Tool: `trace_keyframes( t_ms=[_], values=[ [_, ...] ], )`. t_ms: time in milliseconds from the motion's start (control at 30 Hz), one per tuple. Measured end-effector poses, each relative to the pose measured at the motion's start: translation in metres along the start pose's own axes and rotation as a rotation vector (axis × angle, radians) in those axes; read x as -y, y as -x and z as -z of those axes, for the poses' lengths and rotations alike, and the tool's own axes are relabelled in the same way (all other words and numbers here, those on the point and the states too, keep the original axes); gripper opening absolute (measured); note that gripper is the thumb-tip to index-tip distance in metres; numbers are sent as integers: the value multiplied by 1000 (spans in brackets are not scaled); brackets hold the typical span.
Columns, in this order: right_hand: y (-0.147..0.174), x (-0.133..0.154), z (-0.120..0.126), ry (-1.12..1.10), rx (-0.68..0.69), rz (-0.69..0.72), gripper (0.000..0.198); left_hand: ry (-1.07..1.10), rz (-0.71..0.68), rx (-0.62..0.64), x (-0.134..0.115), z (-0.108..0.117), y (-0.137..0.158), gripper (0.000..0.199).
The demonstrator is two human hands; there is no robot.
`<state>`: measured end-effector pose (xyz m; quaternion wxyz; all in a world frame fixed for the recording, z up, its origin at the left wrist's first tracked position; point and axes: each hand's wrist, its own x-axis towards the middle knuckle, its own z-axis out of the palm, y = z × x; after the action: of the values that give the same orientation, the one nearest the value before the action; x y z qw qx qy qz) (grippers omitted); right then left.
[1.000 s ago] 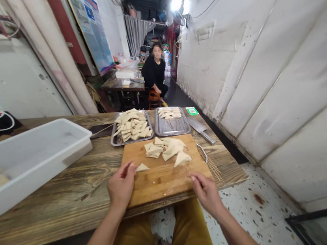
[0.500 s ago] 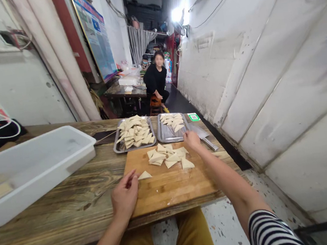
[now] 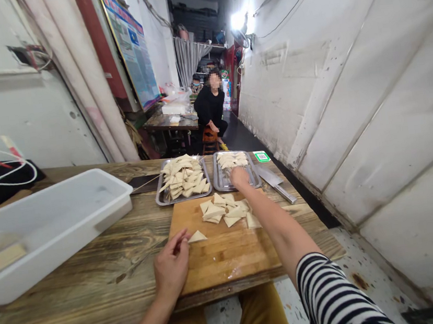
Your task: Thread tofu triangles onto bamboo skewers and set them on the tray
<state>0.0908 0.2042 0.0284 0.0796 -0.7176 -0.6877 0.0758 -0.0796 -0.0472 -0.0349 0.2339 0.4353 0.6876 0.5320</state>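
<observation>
My left hand (image 3: 172, 262) is at the left edge of the wooden cutting board (image 3: 202, 274). Its thumb and fingers are closed at the corner of a pale tofu triangle (image 3: 198, 236). My right hand (image 3: 239, 177) reaches over the near part of the right metal tray (image 3: 257, 182), fingers curled downward; whatever is in them is hidden. Skewered triangles (image 3: 232, 159) lie at the far side of that tray. Loose tofu triangles (image 3: 224, 211) form a pile on the board, partly behind my right forearm.
The left metal tray (image 3: 162, 201) is heaped with skewered triangles. A cleaver (image 3: 278, 183) lies right of the trays, near a green code card (image 3: 262, 156). A white plastic tub (image 3: 63, 233) with pale pieces inside stands left. A person (image 3: 210, 105) sits beyond the table.
My right hand has moved left and farther in over the right tray, from its near right corner. My left hand stays by the single triangle. The view has shifted slightly.
</observation>
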Motion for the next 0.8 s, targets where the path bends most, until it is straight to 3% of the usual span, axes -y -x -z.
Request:
trace_keyframes(
  t_ms=[333, 467, 600, 800],
  values=[
    [9, 17, 3, 48, -20, 115, 27, -39, -30, 14, 1, 1, 2, 38],
    [14, 12, 15, 76, -48, 148, 26, -26, -5, 18, 2, 2, 2, 39],
    [34, -24, 40, 118, -102, 156, 28, -77, -63, 36, 2, 2, 1, 40],
    [114, -129, 57, 198, -108, 112, 30, -412, -369, 131, -9, -4, -2, 44]
  ],
)
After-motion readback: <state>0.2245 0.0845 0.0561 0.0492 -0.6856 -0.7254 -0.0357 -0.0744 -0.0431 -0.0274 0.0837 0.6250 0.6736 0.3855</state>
